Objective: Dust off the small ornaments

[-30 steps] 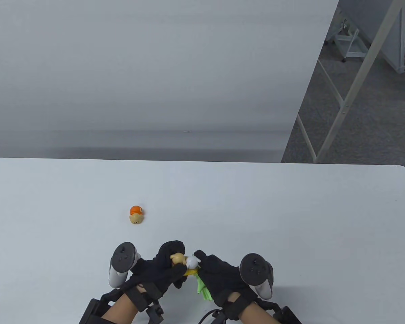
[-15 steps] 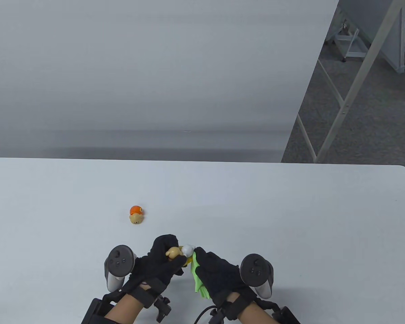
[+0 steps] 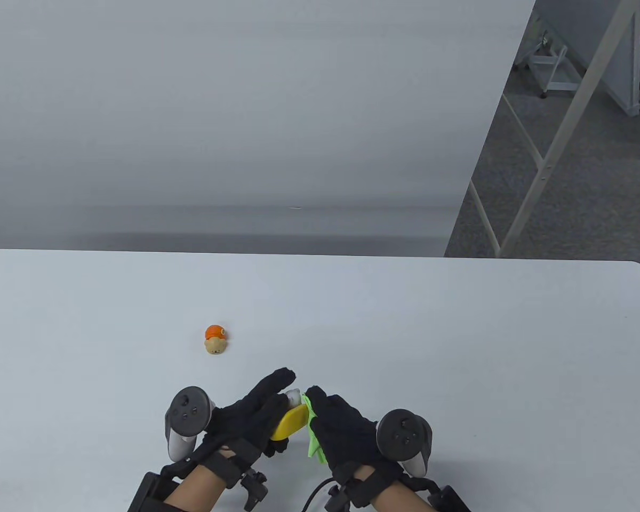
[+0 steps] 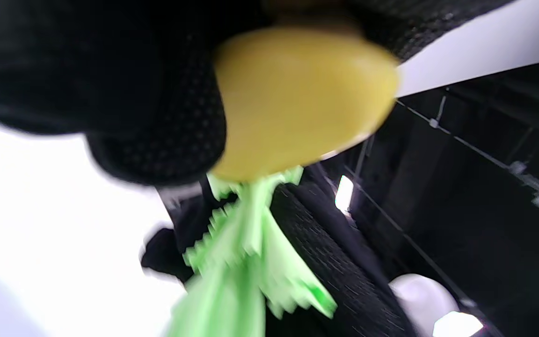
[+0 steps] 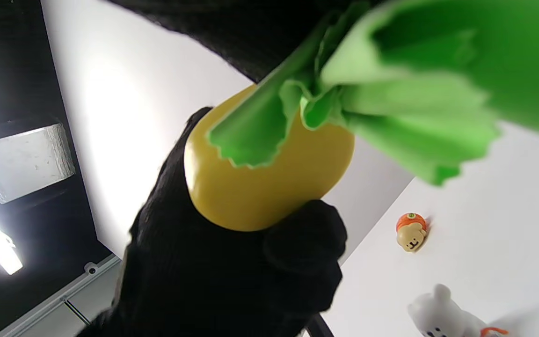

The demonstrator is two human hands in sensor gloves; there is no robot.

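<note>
The yellow ornament (image 3: 290, 421) you are dusting is off the table (image 3: 458, 330), held between your two hands near the table's front edge, with its smooth yellow underside turned toward your right hand and a small white part showing at its far end. Your left hand (image 3: 253, 418) grips it, thumb and fingers wrapped round its body, while the index finger reaches out straight beyond it. Your right hand (image 3: 344, 426) is closed on the green cloth (image 3: 313, 434), bunched in the fingers and pressed against the yellow underside; a loose tail of cloth hangs down toward you. So this one looks to be mid-wipe, its base being done; how much of its other sides you have covered I cannot tell. The little orange-capped ornament (image 3: 215, 340) lies on the table farther out and to the left, well apart from both hands, and I judge it still waits its turn. The right wrist view also shows a small white bear figure (image 5: 440, 311) standing on the table; whether it has been dusted is not clear.
</note>
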